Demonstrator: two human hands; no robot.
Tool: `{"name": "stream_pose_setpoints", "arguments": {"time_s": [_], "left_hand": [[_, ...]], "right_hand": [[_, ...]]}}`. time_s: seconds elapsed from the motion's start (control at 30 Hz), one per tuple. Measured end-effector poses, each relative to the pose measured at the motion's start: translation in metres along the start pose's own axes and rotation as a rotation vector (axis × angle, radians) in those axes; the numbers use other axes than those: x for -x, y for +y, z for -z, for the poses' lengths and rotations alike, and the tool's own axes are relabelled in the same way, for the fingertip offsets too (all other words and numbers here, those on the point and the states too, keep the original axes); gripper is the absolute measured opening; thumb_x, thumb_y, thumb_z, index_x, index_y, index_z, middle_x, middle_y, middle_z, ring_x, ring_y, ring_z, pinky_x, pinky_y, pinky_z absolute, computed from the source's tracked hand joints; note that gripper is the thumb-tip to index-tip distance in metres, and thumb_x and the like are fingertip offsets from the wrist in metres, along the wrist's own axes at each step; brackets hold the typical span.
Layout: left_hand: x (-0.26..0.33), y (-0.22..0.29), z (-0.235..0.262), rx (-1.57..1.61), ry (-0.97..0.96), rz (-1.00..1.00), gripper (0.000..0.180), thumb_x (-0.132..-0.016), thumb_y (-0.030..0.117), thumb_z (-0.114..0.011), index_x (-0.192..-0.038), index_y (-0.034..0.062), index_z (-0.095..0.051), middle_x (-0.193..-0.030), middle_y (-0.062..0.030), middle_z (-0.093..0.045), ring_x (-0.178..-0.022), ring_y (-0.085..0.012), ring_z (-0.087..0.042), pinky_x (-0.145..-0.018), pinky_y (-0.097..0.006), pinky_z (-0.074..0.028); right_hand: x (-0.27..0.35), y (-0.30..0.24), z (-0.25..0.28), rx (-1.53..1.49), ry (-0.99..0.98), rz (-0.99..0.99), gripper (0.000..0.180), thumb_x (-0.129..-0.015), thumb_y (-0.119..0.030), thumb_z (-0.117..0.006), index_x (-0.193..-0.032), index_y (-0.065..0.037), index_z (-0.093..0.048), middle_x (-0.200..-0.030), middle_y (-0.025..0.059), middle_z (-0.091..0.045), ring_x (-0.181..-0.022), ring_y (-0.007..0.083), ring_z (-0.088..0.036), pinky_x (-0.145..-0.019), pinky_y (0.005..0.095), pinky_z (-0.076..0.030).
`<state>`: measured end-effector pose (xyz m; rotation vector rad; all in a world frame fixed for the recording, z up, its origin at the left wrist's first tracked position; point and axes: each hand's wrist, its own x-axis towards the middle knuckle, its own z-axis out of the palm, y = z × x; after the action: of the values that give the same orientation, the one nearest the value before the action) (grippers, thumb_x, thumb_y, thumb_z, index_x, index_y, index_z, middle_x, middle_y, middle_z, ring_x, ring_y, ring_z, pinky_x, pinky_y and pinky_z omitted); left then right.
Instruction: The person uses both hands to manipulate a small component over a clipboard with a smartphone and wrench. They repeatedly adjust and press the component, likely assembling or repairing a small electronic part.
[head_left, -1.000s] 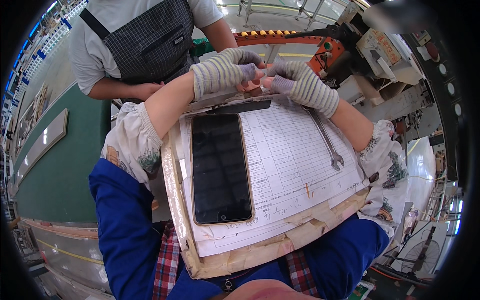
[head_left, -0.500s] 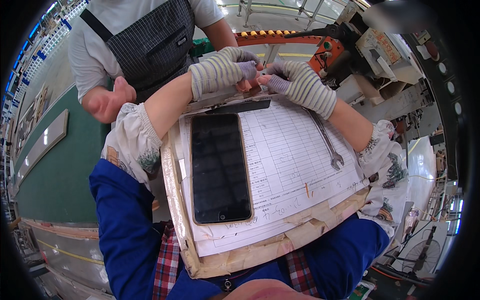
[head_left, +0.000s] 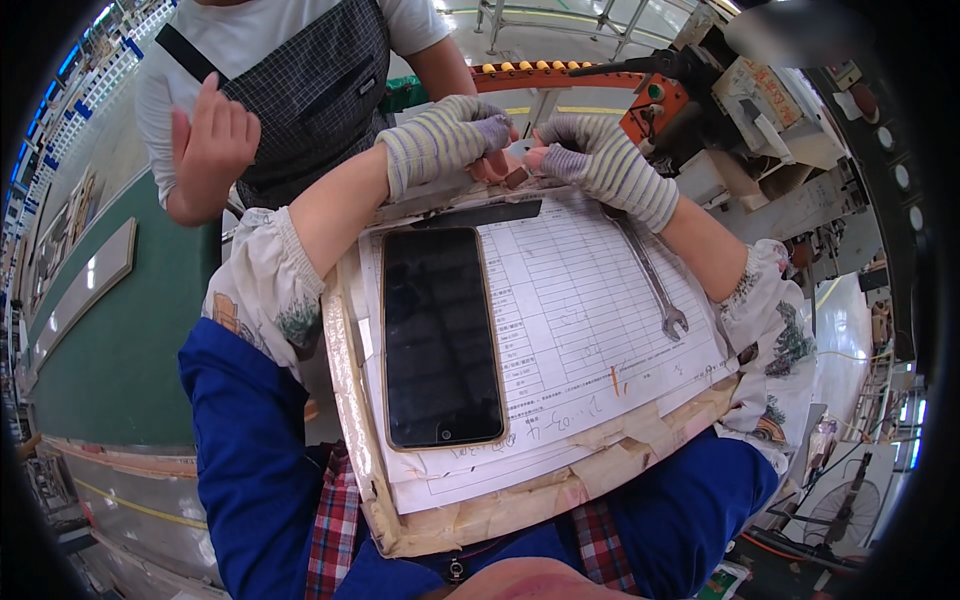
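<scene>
Co-wkr's hand (head_left: 215, 142) higher, R hand (head_left: 615, 172) poss. rightward

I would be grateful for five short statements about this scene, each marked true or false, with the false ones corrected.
1. The black rectangular phone with a gold edge lies left of the silver metal open-ended wrench. True.
2. The wrench lies on the green table. False: it lies on white printed paper sheets.
3. The person's left hand and right hand wear pale striped knitted gloves. True.
4. Both of these hands rest on the phone. False: they are near the far edge of the tan, tape-edged board.
5. The co-worker's raised hand is bare. True.
</scene>
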<state>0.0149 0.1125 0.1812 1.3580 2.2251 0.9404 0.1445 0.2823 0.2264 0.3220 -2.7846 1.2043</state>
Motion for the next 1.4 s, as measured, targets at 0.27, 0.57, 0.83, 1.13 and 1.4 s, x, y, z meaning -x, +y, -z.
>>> {"name": "stream_pose_setpoints", "arguments": {"time_s": [0.27,0.57,0.83,1.13,1.4], "left_hand": [[-0.002,-0.008,0.002,-0.012,-0.036,0.004,0.033,-0.09,0.032,-0.044,-0.101,0.0064,-0.06,-0.079,-0.0068,-0.065,-0.071,-0.0156,-0.062,-0.067,-0.027,-0.049],[-0.006,-0.015,-0.001,0.035,-0.081,-0.003,0.034,-0.09,0.033,-0.043,-0.101,0.0054,-0.06,-0.077,-0.0079,-0.065,-0.069,-0.0159,-0.063,-0.063,-0.027,-0.051],[-0.028,-0.057,-0.015,0.086,-0.137,-0.112,0.034,-0.089,0.034,-0.044,-0.103,0.0071,-0.06,-0.079,-0.0081,-0.065,-0.07,-0.0154,-0.063,-0.064,-0.026,-0.05],[-0.014,-0.031,-0.006,0.0,-0.097,-0.059,0.038,-0.089,0.039,-0.042,-0.101,0.0098,-0.062,-0.08,-0.0064,-0.065,-0.071,-0.016,-0.063,-0.068,-0.028,-0.049],[-0.009,-0.032,-0.005,-0.263,-0.042,-0.152,0.028,-0.087,0.029,-0.04,-0.089,0.0094,-0.059,-0.076,-0.0087,-0.063,-0.07,-0.0231,-0.063,-0.062,-0.036,-0.049]], "right_hand": [[-0.001,-0.003,0.001,0.308,0.006,0.242,0.026,-0.076,-0.024,-0.068,-0.083,0.0,-0.062,-0.068,-0.0011,-0.056,-0.064,0.005,-0.049,-0.058,0.0206,-0.041],[-0.002,0.0,0.001,0.3,0.088,0.297,0.027,-0.075,-0.027,-0.07,-0.08,-0.002,-0.063,-0.067,-0.0024,-0.055,-0.063,0.0048,-0.048,-0.057,0.0202,-0.04],[-0.004,0.006,0.0,0.302,0.052,0.322,0.027,-0.075,-0.029,-0.07,-0.08,-0.003,-0.063,-0.065,-0.0033,-0.053,-0.059,0.0042,-0.046,-0.051,0.0198,-0.038],[0.0,-0.003,0.005,0.216,-0.023,0.256,0.022,-0.077,-0.025,-0.069,-0.078,-0.004,-0.062,-0.064,-0.0038,-0.052,-0.058,0.0037,-0.046,-0.051,0.0192,-0.038],[-0.005,-0.007,0.008,0.275,-0.089,0.38,0.022,-0.078,-0.024,-0.067,-0.078,-0.003,-0.061,-0.061,-0.0025,-0.055,-0.055,0.0038,-0.047,-0.051,0.0184,-0.04]]}}
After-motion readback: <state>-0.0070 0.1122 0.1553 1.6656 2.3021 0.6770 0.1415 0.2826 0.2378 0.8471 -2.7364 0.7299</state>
